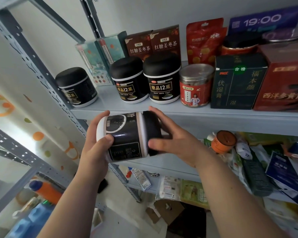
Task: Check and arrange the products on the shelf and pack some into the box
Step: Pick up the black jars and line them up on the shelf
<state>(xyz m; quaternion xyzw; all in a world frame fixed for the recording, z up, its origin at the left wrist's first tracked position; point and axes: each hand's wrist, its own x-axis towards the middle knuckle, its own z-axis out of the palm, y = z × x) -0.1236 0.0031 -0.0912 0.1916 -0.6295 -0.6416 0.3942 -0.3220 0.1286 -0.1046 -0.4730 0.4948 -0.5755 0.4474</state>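
Sideways, the black jar lies gripped between left hand and right hand.

- Two hands on my feed: left hand and right hand, both bare.
- Left forearm is uncovered from the wrist down to the bottom edge.
- Right forearm is the same, uncovered down to the lower right corner.
- Right thumb is broad, and its nail looks short and plain. Blur hides finer detail.
- The wide lens makes both forearms look long, thickening toward the frame bottom.
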